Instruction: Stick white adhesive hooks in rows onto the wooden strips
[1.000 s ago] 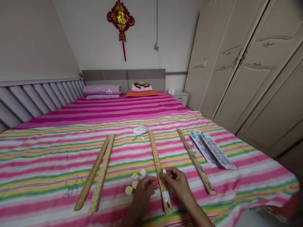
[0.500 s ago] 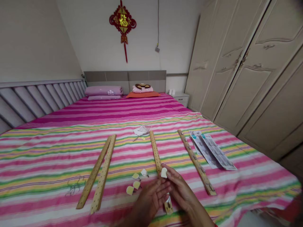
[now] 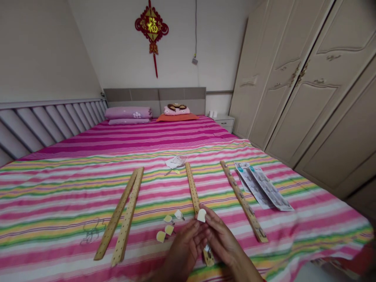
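A small adhesive hook (image 3: 201, 215), its pale rounded backing facing up, is pinched between the thumb and fingers of my right hand (image 3: 220, 239). My left hand (image 3: 188, 244) has its fingers curled in close, and its thumb tip meets the lower left edge of the same hook. Both hands are above a wooden strip with holes (image 3: 192, 186), partly covering it; a metal hook (image 3: 208, 250) shows near its front end. Several loose adhesive hooks (image 3: 169, 230) with yellowish or white backs lie left of my hands.
Two perforated wooden strips (image 3: 126, 219) lie at left beside a tangle of thin wire-like pieces (image 3: 93, 231). Right of my hands is a strip with several hooks on it (image 3: 243, 201), then hook packages (image 3: 266, 188). Scraps of packaging (image 3: 175, 161) lie farther back on the striped bedsheet (image 3: 70, 196).
My left hand has moved up and its thumb now reaches the hook's edge. The hook in my right hand has shifted slightly left.
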The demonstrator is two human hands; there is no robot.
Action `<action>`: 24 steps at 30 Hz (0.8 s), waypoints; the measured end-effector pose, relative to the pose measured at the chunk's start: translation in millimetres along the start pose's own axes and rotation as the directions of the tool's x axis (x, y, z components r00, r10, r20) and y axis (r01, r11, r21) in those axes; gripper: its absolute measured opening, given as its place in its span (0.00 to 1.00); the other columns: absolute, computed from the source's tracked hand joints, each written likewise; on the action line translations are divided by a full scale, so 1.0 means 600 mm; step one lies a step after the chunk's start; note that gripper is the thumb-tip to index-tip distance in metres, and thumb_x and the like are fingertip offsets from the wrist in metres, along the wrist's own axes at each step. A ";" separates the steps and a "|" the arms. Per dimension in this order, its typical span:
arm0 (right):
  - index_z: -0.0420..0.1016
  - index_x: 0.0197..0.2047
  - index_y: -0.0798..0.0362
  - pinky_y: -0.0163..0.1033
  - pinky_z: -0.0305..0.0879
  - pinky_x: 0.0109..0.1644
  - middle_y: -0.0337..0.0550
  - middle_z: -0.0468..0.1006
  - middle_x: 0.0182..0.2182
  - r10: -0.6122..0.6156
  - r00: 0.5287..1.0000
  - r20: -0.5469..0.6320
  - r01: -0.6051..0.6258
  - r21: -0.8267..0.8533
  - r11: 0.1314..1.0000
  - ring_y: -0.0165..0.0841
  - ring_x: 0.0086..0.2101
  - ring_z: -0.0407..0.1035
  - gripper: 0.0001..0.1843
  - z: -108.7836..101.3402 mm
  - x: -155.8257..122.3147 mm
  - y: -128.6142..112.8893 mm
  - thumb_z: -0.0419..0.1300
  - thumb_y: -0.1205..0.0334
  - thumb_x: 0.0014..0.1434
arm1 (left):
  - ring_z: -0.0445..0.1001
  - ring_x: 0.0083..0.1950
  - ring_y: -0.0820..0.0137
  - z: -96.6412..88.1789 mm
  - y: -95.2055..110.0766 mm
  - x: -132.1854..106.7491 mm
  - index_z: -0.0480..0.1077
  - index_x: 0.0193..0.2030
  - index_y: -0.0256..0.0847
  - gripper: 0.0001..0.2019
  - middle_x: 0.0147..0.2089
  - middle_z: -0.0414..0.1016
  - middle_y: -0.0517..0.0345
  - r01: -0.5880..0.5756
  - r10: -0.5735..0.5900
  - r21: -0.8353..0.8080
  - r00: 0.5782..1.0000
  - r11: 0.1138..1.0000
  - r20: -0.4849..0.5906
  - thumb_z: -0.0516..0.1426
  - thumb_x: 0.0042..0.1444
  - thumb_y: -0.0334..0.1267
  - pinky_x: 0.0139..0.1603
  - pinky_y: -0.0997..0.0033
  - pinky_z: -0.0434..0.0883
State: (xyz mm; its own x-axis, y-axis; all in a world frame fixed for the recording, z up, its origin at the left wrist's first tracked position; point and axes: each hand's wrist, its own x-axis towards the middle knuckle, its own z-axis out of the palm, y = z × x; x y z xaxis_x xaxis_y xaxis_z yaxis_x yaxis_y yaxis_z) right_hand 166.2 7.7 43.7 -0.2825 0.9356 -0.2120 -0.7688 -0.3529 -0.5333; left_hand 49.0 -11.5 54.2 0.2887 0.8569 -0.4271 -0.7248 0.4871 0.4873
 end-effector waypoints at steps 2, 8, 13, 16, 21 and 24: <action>0.77 0.40 0.51 0.30 0.65 0.35 0.39 0.80 0.31 -0.007 1.000 0.017 0.007 -0.007 1.000 0.28 0.30 0.72 0.18 0.000 0.000 0.002 0.69 0.71 0.42 | 0.78 0.35 0.70 0.002 0.001 0.000 0.73 0.35 0.34 0.04 0.34 0.81 0.51 0.005 -0.005 -0.018 1.000 1.000 -0.025 0.57 0.55 0.30 0.36 0.75 0.72; 0.77 0.38 0.52 0.31 0.65 0.34 0.39 0.79 0.29 -0.028 0.996 0.083 0.033 -0.061 0.998 0.29 0.29 0.72 0.15 0.004 -0.001 0.003 0.68 0.70 0.43 | 0.79 0.36 0.68 0.004 0.009 -0.005 0.75 0.35 0.33 0.07 0.34 0.81 0.49 0.004 -0.005 -0.015 0.999 1.000 -0.041 0.55 0.56 0.30 0.37 0.74 0.72; 0.77 0.38 0.53 0.32 0.65 0.34 0.40 0.79 0.30 -0.039 0.993 0.113 0.053 -0.118 0.992 0.29 0.29 0.71 0.14 -0.002 0.000 0.004 0.67 0.69 0.45 | 0.78 0.34 0.69 -0.002 0.011 -0.011 0.76 0.35 0.34 0.05 0.33 0.81 0.51 -0.006 0.007 0.033 0.999 0.999 -0.044 0.58 0.53 0.31 0.35 0.75 0.72; 0.77 0.38 0.53 0.32 0.65 0.33 0.40 0.79 0.30 -0.053 0.993 0.104 0.066 -0.131 0.989 0.29 0.29 0.71 0.14 -0.007 0.001 0.005 0.68 0.69 0.44 | 0.78 0.33 0.70 -0.006 0.010 -0.011 0.76 0.35 0.35 0.06 0.32 0.81 0.52 -0.023 0.027 0.095 0.999 0.995 -0.037 0.61 0.51 0.34 0.31 0.77 0.72; 0.78 0.35 0.55 0.32 0.65 0.35 0.41 0.79 0.27 -0.060 0.993 0.101 0.075 -0.157 0.985 0.29 0.28 0.71 0.08 -0.004 -0.002 -0.002 0.66 0.66 0.48 | 0.76 0.27 0.74 -0.004 0.019 -0.013 0.75 0.31 0.33 0.07 0.28 0.80 0.52 -0.036 0.047 0.164 0.997 0.986 -0.066 0.63 0.48 0.36 0.27 0.81 0.69; 0.78 0.36 0.55 0.34 0.65 0.36 0.42 0.79 0.28 -0.053 0.993 0.107 0.076 -0.229 0.970 0.29 0.28 0.71 0.11 0.003 -0.008 -0.008 0.68 0.65 0.46 | 0.75 0.25 0.76 -0.003 0.025 -0.015 0.75 0.31 0.32 0.06 0.27 0.79 0.53 -0.005 0.022 0.162 0.995 0.987 -0.101 0.61 0.49 0.35 0.25 0.82 0.67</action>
State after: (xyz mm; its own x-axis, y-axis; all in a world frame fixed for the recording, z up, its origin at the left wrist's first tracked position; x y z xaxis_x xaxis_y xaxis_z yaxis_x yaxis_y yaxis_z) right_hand 170.2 5.1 48.8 -0.3010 0.9489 -0.0950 -0.6360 -0.2740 -0.7214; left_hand 34.3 -12.0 63.8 0.2086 0.8460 -0.4908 -0.6150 0.5036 0.6068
